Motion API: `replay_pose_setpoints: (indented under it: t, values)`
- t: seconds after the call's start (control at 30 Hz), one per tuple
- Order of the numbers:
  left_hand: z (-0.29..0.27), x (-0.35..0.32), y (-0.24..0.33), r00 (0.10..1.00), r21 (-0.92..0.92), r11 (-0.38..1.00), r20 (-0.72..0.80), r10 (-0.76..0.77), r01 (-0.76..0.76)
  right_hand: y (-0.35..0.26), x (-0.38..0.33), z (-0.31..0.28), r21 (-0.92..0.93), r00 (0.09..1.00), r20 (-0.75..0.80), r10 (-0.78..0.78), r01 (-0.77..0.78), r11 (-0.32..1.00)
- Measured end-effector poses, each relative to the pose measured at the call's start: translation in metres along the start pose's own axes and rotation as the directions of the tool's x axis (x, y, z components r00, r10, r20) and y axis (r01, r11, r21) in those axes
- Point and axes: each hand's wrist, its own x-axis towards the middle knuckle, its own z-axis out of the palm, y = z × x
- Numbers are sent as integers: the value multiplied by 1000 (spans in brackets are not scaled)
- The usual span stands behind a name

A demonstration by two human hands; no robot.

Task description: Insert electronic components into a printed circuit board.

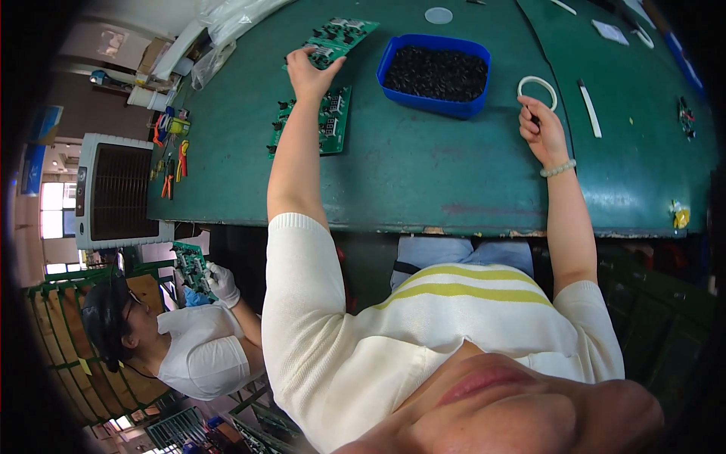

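Note:
My left hand reaches to the far left of the table, its thumb and fingers on the near edge of a green circuit board. Nearer to me, a second circuit board lies partly hidden beneath my left forearm. Curled fingers close my right hand around something small and black, mostly hidden. It is beside a pale ring like a tape roll. Between the hands, toward the back, stands a blue plastic bin full of small black parts.
Pliers and cutters lie at the table's left edge. On the right are a white strip and a small yellow item. A gloved co-worker at lower left holds another board. An air cooler stands beyond the table.

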Motion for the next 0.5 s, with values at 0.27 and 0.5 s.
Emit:
replay_pose_setpoints:
  t: [0.27, 0.5]
  values:
    - [12, -6, -8, 991, 160, 987, 136, -12, -10, -1, 1, 3, -33, 999, 29, 25, -24, 999]
    - [-81, -48, -20, 596, 263, 928, 712, -370, 263, -5, -7, 15, 106, 996, 50, 79, -84, 991]
